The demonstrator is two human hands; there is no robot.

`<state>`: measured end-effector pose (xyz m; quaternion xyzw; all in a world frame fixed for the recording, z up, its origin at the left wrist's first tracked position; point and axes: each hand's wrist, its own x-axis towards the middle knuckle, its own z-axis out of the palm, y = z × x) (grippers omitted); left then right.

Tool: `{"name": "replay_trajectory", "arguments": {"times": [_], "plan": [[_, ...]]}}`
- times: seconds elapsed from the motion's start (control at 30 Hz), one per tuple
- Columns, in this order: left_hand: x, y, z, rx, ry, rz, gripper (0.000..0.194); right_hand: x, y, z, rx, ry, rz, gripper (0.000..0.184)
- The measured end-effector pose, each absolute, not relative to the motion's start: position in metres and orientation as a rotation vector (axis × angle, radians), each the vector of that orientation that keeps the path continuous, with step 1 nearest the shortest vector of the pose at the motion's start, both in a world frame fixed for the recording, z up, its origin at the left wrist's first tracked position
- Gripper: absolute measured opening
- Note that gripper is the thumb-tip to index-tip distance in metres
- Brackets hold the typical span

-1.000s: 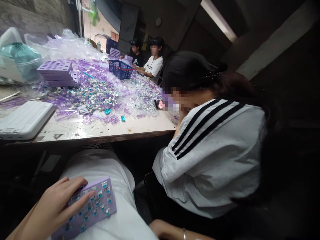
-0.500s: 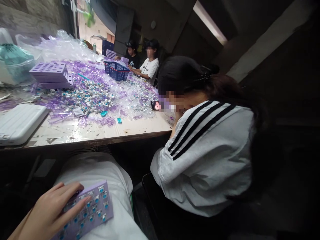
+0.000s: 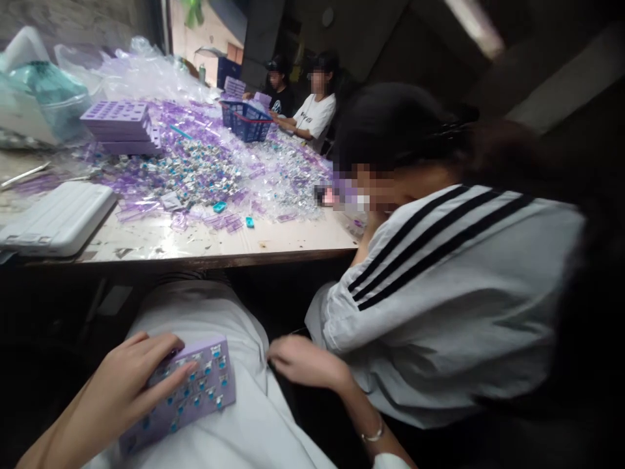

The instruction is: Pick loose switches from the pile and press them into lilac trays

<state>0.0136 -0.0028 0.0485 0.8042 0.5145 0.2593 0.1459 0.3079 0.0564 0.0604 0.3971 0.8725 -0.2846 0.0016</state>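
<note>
One purple block [image 3: 199, 402] carrying blue-and-white bits [image 3: 219, 400] is lying on the lap [image 3: 251, 397], left hand [image 3: 127, 378] gripping it; can't tell the grip of the right hand [image 3: 310, 362]. Blue basket's [image 3: 248, 124] sitting on the bench [image 3: 293, 240].

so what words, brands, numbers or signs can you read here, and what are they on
No text can be read.
Far person's white T-shirt: dark lettering, too blurred to read.
Other far person's black T-shirt: white print, too small to read.
Purple board under the left hand: no legible marking.
</note>
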Motion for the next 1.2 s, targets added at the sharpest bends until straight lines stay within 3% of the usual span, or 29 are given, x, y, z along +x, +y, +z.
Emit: {"name": "replay_trajectory", "arguments": {"times": [0.07, 0.17, 0.27, 0.33, 0.5, 0.73, 0.97, 1.2], "plan": [[0.017, -0.004, 0.058, 2.309, 1.463, 0.689, 0.029, 0.297, 0.058, 0.068, 1.319, 2.916, -1.089, 0.026], [0.020, -0.006, 0.067, 2.325, 1.443, 0.617, 0.027, 0.266, 0.049, 0.066, 1.303, 3.126, -1.688, 0.037], [0.020, -0.009, 0.072, 2.356, 1.401, 0.586, 0.022, 0.235, 0.031, 0.050, 1.228, 2.915, -2.100, 0.058], [0.019, -0.011, 0.073, 2.365, 1.356, 0.560, 0.020, 0.226, 0.022, 0.039, 1.298, 2.770, -2.222, 0.056], [0.020, -0.014, 0.072, 2.398, 1.271, 0.563, 0.019, 0.233, 0.017, 0.031, 1.191, 2.818, -2.258, 0.048], [0.023, -0.016, 0.074, 2.488, 1.273, 0.633, 0.016, 0.235, 0.008, 0.016, 1.259, 2.869, -2.354, 0.050], [0.023, -0.020, 0.079, 2.505, 1.259, 0.629, 0.018, 0.233, 0.002, 0.013, 1.199, 3.150, -2.207, 0.039], [0.024, -0.021, 0.077, 2.528, 1.275, 0.652, 0.019, 0.232, -0.002, 0.007, 1.163, 3.209, -2.150, 0.042]]}}
